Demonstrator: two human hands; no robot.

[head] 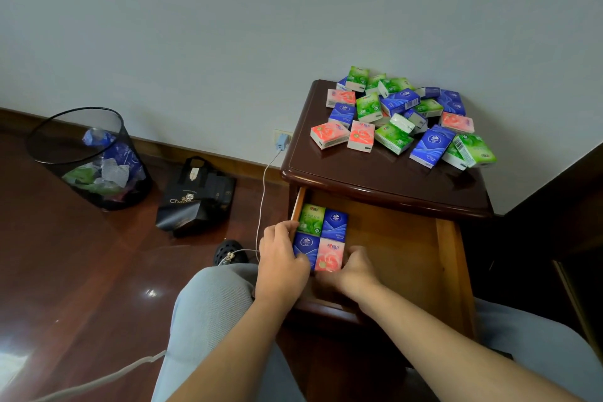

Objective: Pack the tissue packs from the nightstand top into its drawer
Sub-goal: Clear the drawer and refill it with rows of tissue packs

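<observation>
Both hands are down in the open drawer (408, 248) at its front-left corner: left hand (281, 258) has fingers curled over the blue pack (305, 246), right hand (354, 268) touches the pink pack (331, 254), though whether its fingers actually clamp it I cannot tell. Four packs sit flat in a two-by-two block, long axes running front to back. The loose pile (401, 114) lies on the nightstand top (375, 170), up and right, nearer the right hand.
</observation>
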